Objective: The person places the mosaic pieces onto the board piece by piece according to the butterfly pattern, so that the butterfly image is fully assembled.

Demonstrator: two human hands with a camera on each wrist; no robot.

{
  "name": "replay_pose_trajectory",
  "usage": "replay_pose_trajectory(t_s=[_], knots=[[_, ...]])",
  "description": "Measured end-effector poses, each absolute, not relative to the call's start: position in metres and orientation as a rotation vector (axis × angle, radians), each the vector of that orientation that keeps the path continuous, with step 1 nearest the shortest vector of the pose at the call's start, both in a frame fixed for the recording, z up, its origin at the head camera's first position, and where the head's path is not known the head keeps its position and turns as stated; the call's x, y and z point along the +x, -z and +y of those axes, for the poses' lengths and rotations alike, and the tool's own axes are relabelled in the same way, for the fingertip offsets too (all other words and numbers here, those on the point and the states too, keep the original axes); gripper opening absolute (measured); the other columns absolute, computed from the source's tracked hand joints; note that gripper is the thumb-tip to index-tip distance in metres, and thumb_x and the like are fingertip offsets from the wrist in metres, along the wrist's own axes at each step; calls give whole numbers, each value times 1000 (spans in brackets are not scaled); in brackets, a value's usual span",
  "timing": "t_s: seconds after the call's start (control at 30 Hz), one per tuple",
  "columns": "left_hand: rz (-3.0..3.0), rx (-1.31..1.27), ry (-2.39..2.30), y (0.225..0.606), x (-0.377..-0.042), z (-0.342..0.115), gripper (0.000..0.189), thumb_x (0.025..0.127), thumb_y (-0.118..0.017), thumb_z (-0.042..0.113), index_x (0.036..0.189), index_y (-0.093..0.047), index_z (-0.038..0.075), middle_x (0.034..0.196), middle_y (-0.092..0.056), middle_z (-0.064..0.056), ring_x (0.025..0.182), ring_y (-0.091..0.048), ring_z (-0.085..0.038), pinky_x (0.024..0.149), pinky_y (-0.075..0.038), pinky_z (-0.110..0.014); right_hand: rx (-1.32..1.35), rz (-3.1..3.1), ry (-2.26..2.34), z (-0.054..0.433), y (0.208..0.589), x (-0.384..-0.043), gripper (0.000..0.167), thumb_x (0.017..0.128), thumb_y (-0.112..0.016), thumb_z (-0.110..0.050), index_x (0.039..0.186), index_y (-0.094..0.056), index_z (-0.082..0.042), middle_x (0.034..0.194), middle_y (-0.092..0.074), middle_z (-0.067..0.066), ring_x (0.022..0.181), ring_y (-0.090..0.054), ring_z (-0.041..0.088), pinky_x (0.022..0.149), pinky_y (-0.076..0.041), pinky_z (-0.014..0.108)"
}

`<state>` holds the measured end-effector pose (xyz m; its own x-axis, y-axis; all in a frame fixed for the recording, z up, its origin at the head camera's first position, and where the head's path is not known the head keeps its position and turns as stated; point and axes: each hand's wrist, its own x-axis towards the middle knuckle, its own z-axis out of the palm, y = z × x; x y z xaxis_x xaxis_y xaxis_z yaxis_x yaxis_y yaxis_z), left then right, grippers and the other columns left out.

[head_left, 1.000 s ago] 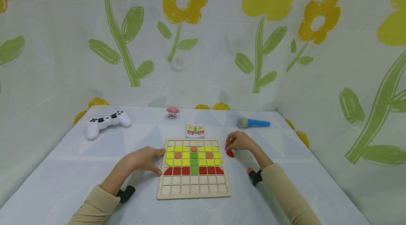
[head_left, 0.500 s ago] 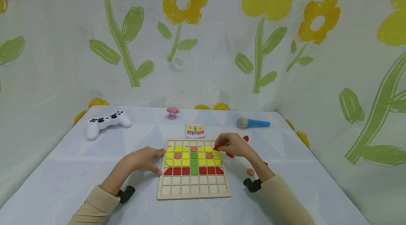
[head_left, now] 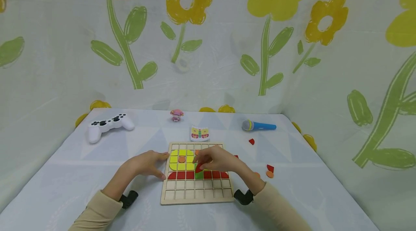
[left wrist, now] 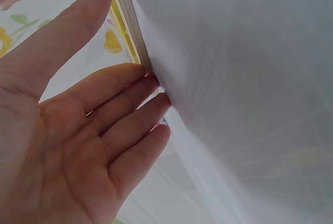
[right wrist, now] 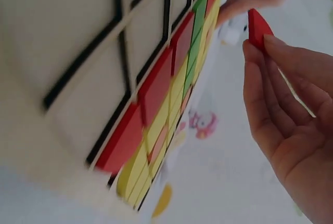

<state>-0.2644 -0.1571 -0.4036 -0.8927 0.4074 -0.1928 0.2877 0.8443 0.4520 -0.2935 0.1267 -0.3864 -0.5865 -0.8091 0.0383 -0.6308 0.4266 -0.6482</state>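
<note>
A wooden grid board (head_left: 182, 202) lies on the table, its upper rows filled with yellow, orange, green and red pieces in a butterfly pattern. The two rows at its near side show bare cells. My left hand (head_left: 146, 164) rests its thumb and fingertips against the board's left edge, fingers fairly straight in the left wrist view. Over the middle of the board, my right hand (head_left: 219, 158) pinches a red quarter-round piece (right wrist: 257, 29) between thumb and fingertips. This hand hides part of the right-hand yellow pieces and the green column.
Right of the board lie loose red pieces (head_left: 251, 141) and orange discs (head_left: 269, 174). Behind it stand a small butterfly picture card (head_left: 199, 133) and a pink figurine (head_left: 177, 115). A white game controller (head_left: 110, 126) is at back left, a blue microphone (head_left: 260, 126) at back right.
My right hand has picked up the red piece from the table right of the board and carried it left over the board's middle. The left hand has stayed at the left edge.
</note>
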Motion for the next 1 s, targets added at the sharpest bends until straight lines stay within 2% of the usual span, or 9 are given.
replay_pose_trajectory(t_s=[0.3,0.6,1.0], knots=[[2743,567,-612,402,-265,-159,80,70,-86,31,137,-53,1,140,-52,-15,130,-44,-37,102,-38,-53,-1329,2330,803,88,387,-288,13,86,-71,-4,97,-74,-11,89,-68,-11,77,-61,-2,75,-51,15],[2754,661,-648,403,-268,-161,77,69,-87,28,133,-55,-3,135,-55,-16,128,-46,-37,104,-37,-53,-1431,2297,661,57,391,-284,12,85,-74,-10,97,-75,-10,85,-71,-9,75,-61,-8,73,-49,11],[2752,729,-680,404,-267,-163,77,69,-88,27,130,-56,-6,132,-57,-18,127,-46,-39,103,-37,-53,-1411,2270,645,42,399,-288,10,83,-75,-6,92,-74,-9,84,-71,-8,73,-60,-7,72,-49,10]])
